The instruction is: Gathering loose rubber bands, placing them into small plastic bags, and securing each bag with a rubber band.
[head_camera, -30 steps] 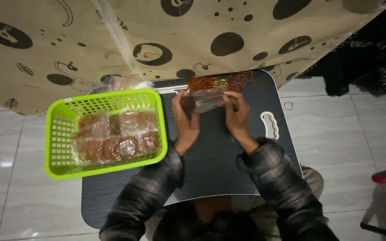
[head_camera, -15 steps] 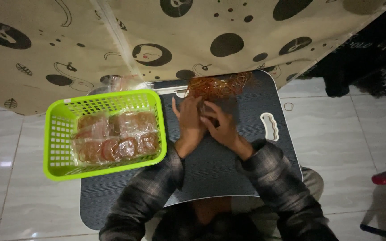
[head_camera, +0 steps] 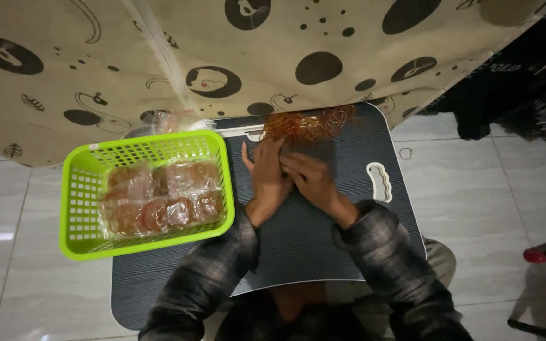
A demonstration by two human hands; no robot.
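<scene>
Since 1 s ago you've lowered both hands w/ the packet flat: left hand & right hand press it onto the lap tray, grip can't tell, beside green basket.

left: green basket blocks | right: bare tray | far: rubber bands
</scene>
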